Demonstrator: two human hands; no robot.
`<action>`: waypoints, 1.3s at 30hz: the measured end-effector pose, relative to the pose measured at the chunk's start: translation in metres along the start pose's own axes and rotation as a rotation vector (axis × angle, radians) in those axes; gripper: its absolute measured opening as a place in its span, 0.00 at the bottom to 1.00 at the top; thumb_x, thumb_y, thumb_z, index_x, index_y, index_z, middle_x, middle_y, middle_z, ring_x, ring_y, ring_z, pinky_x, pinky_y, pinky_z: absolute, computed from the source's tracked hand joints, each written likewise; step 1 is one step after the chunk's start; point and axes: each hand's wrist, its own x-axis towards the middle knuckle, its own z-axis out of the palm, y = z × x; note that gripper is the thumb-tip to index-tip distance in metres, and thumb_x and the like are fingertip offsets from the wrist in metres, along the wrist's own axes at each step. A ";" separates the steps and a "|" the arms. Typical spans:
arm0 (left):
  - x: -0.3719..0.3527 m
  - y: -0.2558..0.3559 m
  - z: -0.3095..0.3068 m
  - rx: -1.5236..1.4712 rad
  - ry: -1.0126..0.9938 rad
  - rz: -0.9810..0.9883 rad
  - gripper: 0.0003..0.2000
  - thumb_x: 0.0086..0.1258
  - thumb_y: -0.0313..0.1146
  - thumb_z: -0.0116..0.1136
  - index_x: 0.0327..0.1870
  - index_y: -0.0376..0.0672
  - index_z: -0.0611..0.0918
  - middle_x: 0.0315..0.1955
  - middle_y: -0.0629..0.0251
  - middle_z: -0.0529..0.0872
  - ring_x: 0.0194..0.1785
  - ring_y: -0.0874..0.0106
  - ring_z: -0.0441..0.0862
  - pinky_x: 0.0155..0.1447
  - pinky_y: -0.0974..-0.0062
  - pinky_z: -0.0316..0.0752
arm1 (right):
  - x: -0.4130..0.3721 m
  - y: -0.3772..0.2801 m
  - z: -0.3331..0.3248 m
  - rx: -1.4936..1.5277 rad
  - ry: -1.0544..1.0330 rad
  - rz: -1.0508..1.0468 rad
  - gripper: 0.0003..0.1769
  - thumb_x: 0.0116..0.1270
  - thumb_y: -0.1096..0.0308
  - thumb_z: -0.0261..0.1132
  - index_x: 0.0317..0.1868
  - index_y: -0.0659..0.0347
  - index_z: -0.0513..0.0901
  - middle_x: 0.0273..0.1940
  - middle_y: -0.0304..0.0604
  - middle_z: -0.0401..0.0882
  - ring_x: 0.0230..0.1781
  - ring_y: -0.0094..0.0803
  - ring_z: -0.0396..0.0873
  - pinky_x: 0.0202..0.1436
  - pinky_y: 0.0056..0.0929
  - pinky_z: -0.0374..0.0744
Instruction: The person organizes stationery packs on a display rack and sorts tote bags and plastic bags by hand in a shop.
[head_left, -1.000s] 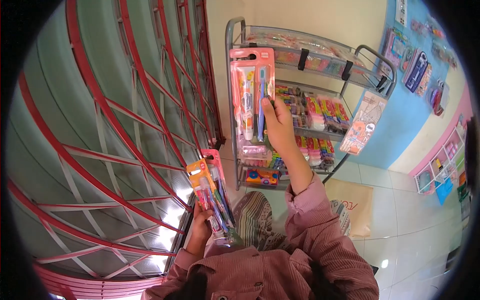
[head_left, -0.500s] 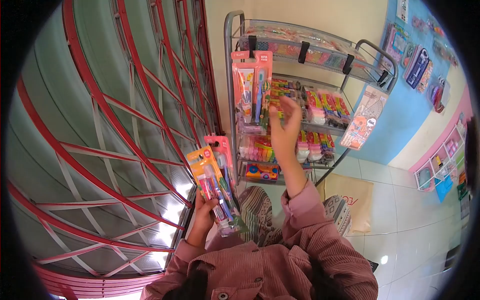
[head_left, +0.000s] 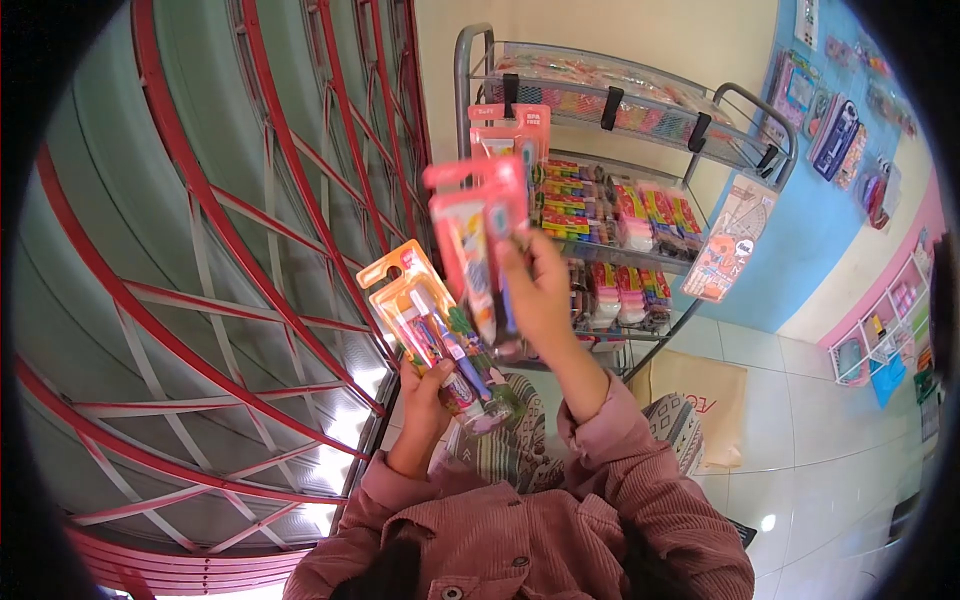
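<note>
My left hand (head_left: 424, 398) is closed around the lower edge of an orange toothbrush pack (head_left: 432, 335), a clear blister with toothbrushes and a small tube on a printed card. In my right hand (head_left: 540, 295) is a pink toothbrush pack (head_left: 468, 225), blurred by motion and pinched at its right side. It is held above and partly beside the orange pack. Just behind it, a similar pink pack (head_left: 522, 117) hangs from a black clip (head_left: 510, 90) on the rack's top tier, its lower part mostly hidden.
The grey wire rack (head_left: 467, 100) carries several bagged goods on its tiers, with more black clips (head_left: 610, 107) and a hanging printed card (head_left: 733, 235) along the top. Red folding gate bars (head_left: 190, 190) stand close on the left. A beige bag (head_left: 725, 400) lies on the tiled floor.
My right hand has moved from beside the hanging pack to the pink pack that was in my left hand, and now holds it raised. My left hand keeps the orange pack, slightly higher.
</note>
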 end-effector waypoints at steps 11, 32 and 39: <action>-0.009 0.002 -0.007 -0.084 -0.076 0.001 0.24 0.60 0.21 0.53 0.59 0.38 0.66 0.46 0.58 0.79 0.47 0.64 0.81 0.50 0.64 0.80 | 0.076 0.012 -0.003 -0.181 0.081 -0.006 0.17 0.66 0.59 0.64 0.39 0.68 0.81 0.25 0.41 0.77 0.27 0.22 0.69 0.34 0.26 0.71; -0.006 -0.002 -0.004 0.055 -0.195 -0.036 0.26 0.59 0.18 0.59 0.59 0.39 0.66 0.47 0.62 0.79 0.49 0.72 0.79 0.54 0.72 0.75 | 0.025 0.021 -0.044 -0.020 0.069 0.139 0.11 0.64 0.65 0.67 0.38 0.65 0.79 0.32 0.35 0.79 0.31 0.17 0.75 0.34 0.18 0.73; 0.012 0.012 0.071 0.226 -0.428 0.161 0.23 0.65 0.20 0.59 0.60 0.37 0.66 0.50 0.62 0.78 0.52 0.73 0.78 0.57 0.73 0.73 | -0.009 -0.023 -0.065 0.224 -0.310 0.245 0.12 0.66 0.67 0.65 0.45 0.64 0.76 0.34 0.32 0.77 0.32 0.15 0.75 0.33 0.14 0.73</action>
